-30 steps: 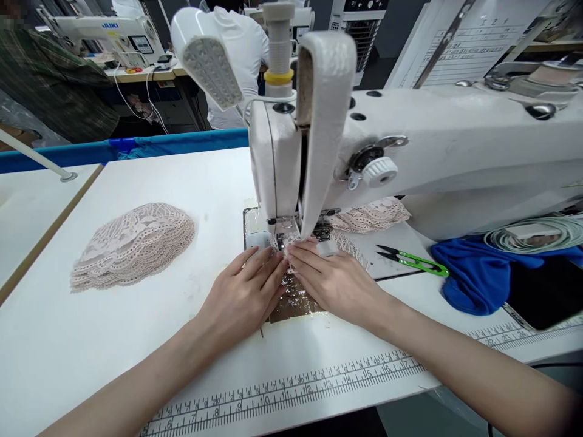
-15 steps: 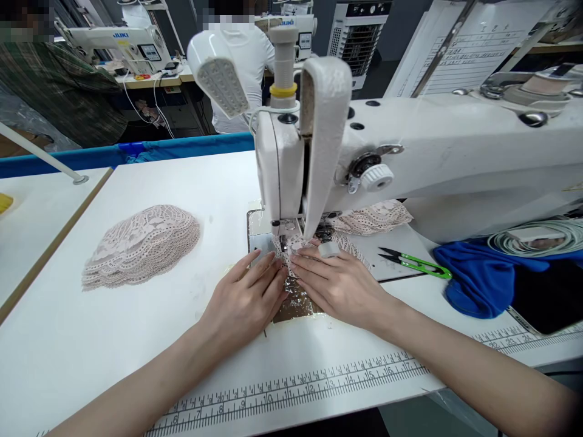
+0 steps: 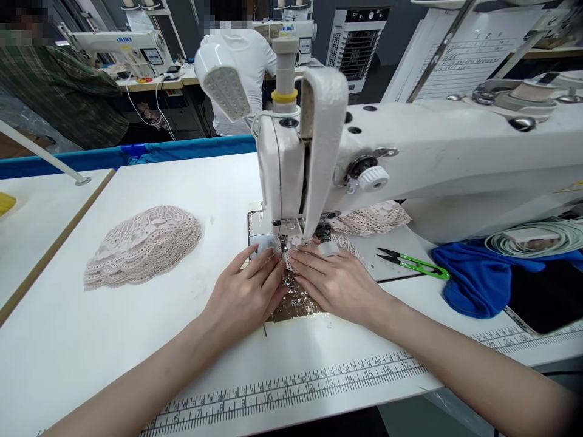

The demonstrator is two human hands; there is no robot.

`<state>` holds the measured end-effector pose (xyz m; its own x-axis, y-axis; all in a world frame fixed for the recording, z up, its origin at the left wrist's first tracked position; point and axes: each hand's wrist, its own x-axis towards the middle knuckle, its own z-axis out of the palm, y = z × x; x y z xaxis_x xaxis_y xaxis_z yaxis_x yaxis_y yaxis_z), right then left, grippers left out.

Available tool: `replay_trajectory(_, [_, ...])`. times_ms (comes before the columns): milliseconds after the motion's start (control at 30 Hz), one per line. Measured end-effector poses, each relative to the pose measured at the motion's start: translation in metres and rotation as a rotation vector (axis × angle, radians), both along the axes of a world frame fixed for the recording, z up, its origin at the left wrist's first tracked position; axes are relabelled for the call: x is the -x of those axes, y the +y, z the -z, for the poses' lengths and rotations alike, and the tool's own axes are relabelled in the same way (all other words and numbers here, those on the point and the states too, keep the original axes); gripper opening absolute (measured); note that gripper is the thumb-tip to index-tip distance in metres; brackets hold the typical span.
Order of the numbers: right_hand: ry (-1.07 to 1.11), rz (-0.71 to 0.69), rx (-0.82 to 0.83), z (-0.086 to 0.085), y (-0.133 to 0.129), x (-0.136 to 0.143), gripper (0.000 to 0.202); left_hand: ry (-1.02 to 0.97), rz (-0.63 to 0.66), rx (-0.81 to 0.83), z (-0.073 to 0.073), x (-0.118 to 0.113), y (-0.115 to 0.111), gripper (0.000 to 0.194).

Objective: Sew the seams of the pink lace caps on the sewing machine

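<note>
Both hands lie flat at the needle area of a white sewing machine [image 3: 410, 145]. My left hand [image 3: 250, 288] is palm down with its fingers stretched out, their tips at the left edge of a lace piece [image 3: 290, 261] under the presser foot. From the right, my right hand [image 3: 339, 279] presses on the same lace, fingers extended, a white band on one finger. More pale pink lace [image 3: 373, 218] lies behind the needle area, partly hidden by the machine. A stack of lace pieces [image 3: 143, 246] rests on the table to the left.
Green thread snips [image 3: 412, 264], a blue cloth [image 3: 476, 279], a coiled tape [image 3: 537, 237] and a dark phone [image 3: 546, 297] lie at the right. A ruler strip [image 3: 291, 394] runs along the front edge. Two people sit beyond the blue trough [image 3: 191, 145].
The lace between my fingertips has moved slightly away, toward the needle, and less of it shows in front. My hands keep nearly the same pose. The whole view has shifted slightly.
</note>
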<state>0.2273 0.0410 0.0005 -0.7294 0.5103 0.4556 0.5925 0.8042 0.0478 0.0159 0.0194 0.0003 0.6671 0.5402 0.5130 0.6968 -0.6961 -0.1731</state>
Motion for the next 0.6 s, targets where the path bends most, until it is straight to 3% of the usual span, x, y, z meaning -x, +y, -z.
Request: replay_trajectory(600, [-0.048,0.064,0.031,-0.0007,0.0042,0.0032,0.035,-0.003,-0.027,0.042,0.0023,0.0012,0.0079,0.032])
